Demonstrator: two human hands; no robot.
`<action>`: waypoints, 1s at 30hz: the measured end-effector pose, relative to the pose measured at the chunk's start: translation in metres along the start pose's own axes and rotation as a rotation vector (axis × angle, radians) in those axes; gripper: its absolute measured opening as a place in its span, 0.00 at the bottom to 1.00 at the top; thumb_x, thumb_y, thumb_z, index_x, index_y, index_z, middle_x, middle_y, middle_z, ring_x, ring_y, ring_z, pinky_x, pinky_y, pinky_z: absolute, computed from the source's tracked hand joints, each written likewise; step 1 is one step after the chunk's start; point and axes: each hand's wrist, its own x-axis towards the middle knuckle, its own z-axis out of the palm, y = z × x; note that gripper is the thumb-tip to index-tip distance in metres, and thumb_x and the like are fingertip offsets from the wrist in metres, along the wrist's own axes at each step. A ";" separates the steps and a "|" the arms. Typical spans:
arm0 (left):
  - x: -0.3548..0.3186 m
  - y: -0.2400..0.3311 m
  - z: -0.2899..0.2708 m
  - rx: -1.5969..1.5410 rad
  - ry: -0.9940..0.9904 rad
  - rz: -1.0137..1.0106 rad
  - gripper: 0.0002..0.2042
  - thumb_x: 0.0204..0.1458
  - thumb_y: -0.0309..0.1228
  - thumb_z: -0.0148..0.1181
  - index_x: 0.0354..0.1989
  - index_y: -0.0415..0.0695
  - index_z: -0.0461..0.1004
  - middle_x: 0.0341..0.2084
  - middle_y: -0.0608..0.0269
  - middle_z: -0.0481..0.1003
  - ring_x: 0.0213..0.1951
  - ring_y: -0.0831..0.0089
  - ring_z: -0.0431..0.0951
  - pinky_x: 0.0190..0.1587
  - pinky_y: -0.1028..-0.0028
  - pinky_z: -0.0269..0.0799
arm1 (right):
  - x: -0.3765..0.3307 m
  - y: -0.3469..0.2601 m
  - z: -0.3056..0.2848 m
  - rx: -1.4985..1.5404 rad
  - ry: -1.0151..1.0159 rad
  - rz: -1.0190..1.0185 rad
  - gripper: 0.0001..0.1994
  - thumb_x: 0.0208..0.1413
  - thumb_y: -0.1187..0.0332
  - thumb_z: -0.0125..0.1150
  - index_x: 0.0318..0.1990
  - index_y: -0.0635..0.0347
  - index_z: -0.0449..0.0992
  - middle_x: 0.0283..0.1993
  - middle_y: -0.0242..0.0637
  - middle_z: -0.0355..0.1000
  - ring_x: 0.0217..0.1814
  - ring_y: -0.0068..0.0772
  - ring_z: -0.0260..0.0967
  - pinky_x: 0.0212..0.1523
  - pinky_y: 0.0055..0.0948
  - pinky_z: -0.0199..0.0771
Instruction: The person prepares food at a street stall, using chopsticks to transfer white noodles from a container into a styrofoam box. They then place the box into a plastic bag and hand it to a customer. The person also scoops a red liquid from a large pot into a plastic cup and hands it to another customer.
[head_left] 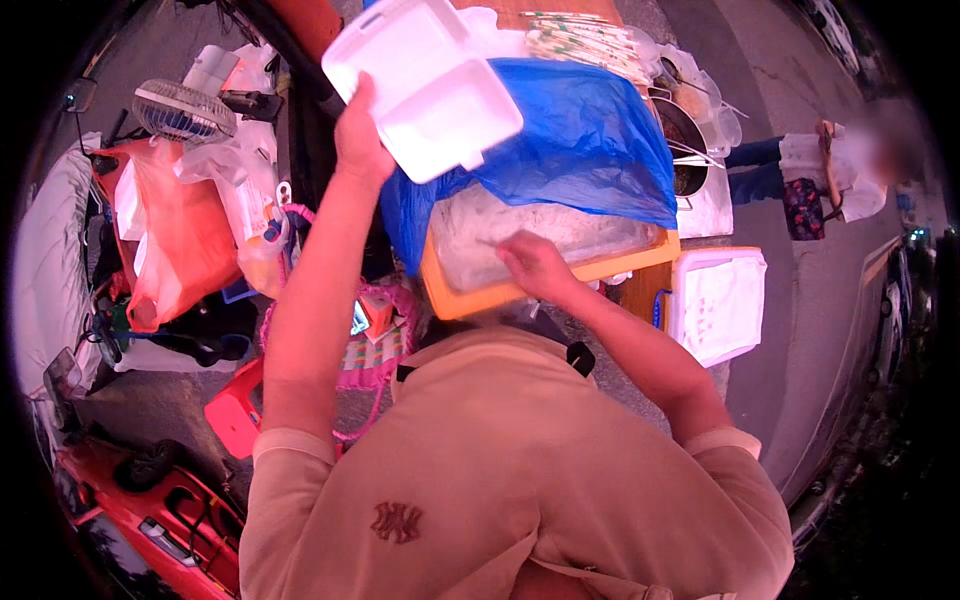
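Note:
My left hand point(362, 145) holds up a white foam takeaway box point(445, 115) by its left edge, and the box's lid is folded open. Over an orange crate point(610, 262) in front of my body, my right hand point(540, 266) has its fingertips pinched together. Something thin and pale seems to stick out from them, too small to make out. Clear plastic point(470, 225) lines the crate around whitish contents. A blue plastic sheet point(570, 130) drapes over the crate's far part, just right of the foam box.
Skewers point(585, 45) and metal pots point(682, 140) lie beyond the sheet. To the right stand a white tray point(715, 305) and another person point(815, 170). A fan point(185, 110), an orange plastic bag point(185, 235) and a pink woven basket point(385, 360) are on the left.

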 end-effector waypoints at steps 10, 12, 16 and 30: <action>0.029 0.058 0.055 -0.026 -0.198 -0.077 0.26 0.65 0.43 0.52 0.65 0.39 0.62 0.60 0.48 0.71 0.60 0.50 0.72 0.65 0.52 0.65 | 0.005 0.062 -0.047 0.044 0.442 0.510 0.17 0.64 0.57 0.61 0.43 0.65 0.80 0.34 0.33 0.76 0.37 0.23 0.71 0.39 0.26 0.71; -0.002 0.014 0.068 0.052 -0.159 -0.310 0.25 0.63 0.44 0.56 0.62 0.40 0.66 0.57 0.51 0.74 0.57 0.56 0.75 0.61 0.56 0.69 | 0.006 0.086 -0.035 0.309 0.352 0.697 0.17 0.63 0.57 0.62 0.46 0.64 0.80 0.38 0.36 0.79 0.41 0.30 0.76 0.41 0.29 0.75; -0.038 -0.084 0.040 0.151 -0.115 -0.474 0.27 0.65 0.45 0.52 0.65 0.37 0.64 0.58 0.50 0.73 0.58 0.60 0.74 0.62 0.62 0.69 | 0.012 0.047 -0.021 0.782 0.376 0.619 0.16 0.62 0.63 0.63 0.53 0.62 0.76 0.49 0.36 0.78 0.45 0.29 0.76 0.44 0.30 0.78; 0.085 -0.038 0.111 -0.070 -0.313 -0.167 0.26 0.67 0.43 0.46 0.67 0.40 0.60 0.60 0.48 0.69 0.60 0.48 0.71 0.64 0.50 0.66 | 0.042 0.093 0.031 0.986 0.236 1.048 0.11 0.62 0.68 0.63 0.49 0.58 0.74 0.48 0.36 0.74 0.49 0.32 0.74 0.47 0.33 0.81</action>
